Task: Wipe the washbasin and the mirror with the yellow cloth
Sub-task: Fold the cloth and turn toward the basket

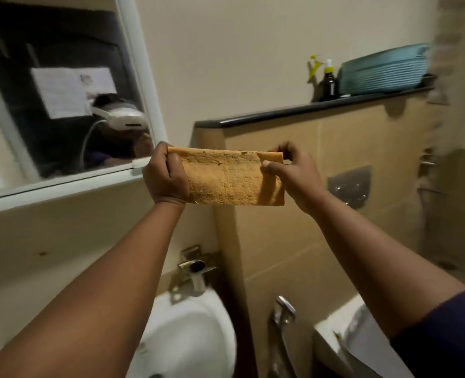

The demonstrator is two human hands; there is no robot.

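Above the glossy white washbasin (pixel 187 331), both hands, left (pixel 164 177) and right (pixel 294 173), pinch a nubbly rectangular yellow cloth (pixel 225 180) taut.

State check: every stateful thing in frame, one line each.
Yellow cloth: folded, stretched flat between both hands, in the air, touching neither mirror nor basin.
Left hand: grips the cloth's left edge.
Right hand: pinches the cloth's right top corner.
White-framed mirror: not being wiped.
White washbasin: untouched, below the arms.
Chrome tap: no water seen running.
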